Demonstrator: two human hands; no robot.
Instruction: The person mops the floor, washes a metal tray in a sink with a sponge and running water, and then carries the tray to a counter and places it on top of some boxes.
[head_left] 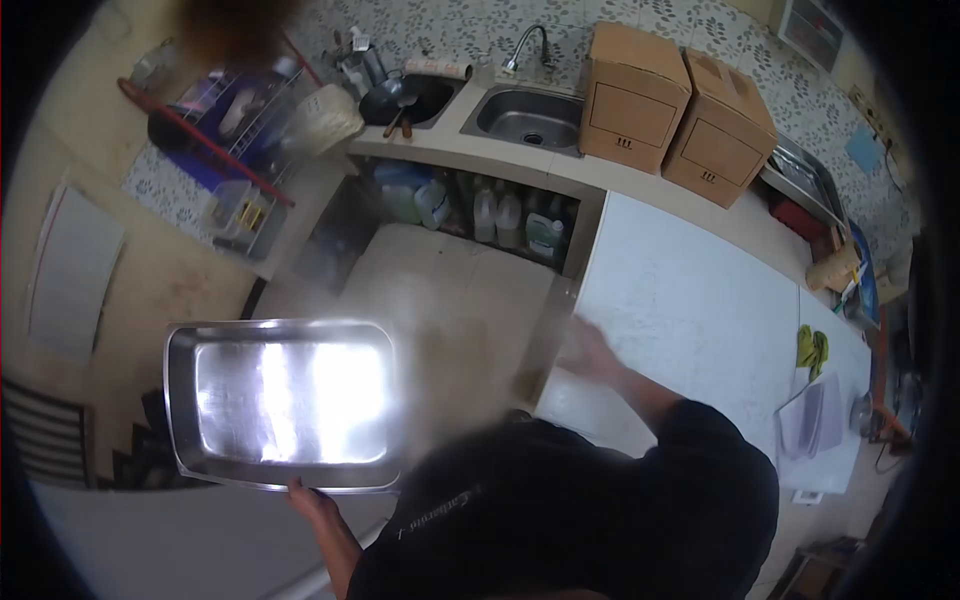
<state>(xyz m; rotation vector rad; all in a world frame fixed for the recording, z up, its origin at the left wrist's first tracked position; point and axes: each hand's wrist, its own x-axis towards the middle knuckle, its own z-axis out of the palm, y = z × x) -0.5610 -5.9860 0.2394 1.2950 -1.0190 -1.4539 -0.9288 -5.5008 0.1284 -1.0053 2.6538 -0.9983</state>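
Note:
A shiny rectangular metal tray (282,476) with raised walls is held up to the left, its inside toward me and bright with reflected light. My left hand (312,502) grips its near rim from below, and the fingers are partly hidden behind the tray. My right hand (592,350) is by the left edge of the white table (690,300). That hand is smeared by motion, so I cannot make out its fingers or whether it touches the tabletop.
Two cardboard boxes (637,100) stand on the counter beside a steel sink (530,118) and a black wok (425,95). Plastic jugs (497,215) fill the shelf below. Papers (810,418) and a yellow-green cloth (812,350) lie at the table's right end. A rack (225,130) stands left.

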